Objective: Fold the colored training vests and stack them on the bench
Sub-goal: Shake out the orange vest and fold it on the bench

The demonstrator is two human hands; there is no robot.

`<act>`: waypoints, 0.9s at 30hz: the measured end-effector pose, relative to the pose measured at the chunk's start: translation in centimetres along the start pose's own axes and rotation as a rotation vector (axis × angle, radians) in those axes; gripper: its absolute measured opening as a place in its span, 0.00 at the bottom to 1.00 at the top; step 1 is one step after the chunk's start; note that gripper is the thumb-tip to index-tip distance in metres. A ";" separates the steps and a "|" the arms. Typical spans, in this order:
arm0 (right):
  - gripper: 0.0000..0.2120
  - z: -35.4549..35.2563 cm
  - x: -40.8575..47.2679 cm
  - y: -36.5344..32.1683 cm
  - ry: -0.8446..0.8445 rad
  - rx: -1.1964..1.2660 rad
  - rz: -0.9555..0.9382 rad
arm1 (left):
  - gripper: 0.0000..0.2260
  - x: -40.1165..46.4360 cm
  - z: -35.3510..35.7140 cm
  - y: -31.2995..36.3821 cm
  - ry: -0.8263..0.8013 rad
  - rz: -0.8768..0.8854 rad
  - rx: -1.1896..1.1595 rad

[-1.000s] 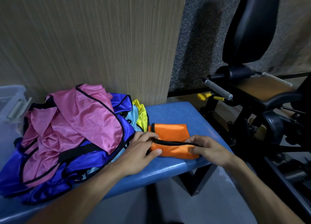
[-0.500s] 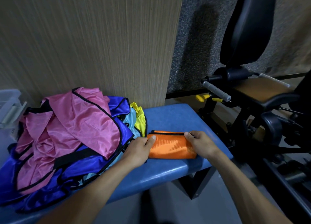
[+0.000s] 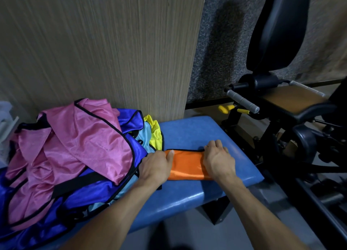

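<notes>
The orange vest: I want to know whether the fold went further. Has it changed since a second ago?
Yes. The orange vest is now a narrower strip on the blue bench, its upper flap folded down; both hands still press its ends.

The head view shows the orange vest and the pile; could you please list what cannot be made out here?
- Orange vest: both ends hidden under the left hand and right hand.
- Light blue vest and yellow vest: mostly buried under the pink vest and blue vest.
- Pile: cut off by the left edge.
</notes>
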State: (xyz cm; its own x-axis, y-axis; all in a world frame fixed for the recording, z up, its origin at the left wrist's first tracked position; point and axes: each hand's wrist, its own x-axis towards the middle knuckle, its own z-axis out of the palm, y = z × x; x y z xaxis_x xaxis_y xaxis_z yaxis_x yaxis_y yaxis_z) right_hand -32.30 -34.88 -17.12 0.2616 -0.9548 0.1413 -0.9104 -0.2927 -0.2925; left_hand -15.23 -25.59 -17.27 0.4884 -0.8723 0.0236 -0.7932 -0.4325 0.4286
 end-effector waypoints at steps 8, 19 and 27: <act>0.19 0.2 0.1 0.9 -0.076 0.127 0.005 | 0.15 1.0 -1.2 0.1 -0.085 0.070 -0.006; 0.19 1.5 -0.7 1.0 0.135 0.109 -0.007 | 0.18 2.0 -3.2 0.2 -0.197 0.230 0.109; 0.16 1.6 -0.4 1.4 0.167 0.221 -0.084 | 0.13 2.5 -3.2 -0.4 -0.302 0.090 -0.284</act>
State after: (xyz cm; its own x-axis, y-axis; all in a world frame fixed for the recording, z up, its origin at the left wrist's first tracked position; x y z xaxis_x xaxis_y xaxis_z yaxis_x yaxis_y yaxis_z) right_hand -33.19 -34.98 -19.14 0.2602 -0.9102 0.3221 -0.7909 -0.3923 -0.4696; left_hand -12.50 -26.90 -14.54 0.2595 -0.9496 -0.1757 -0.6754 -0.3085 0.6699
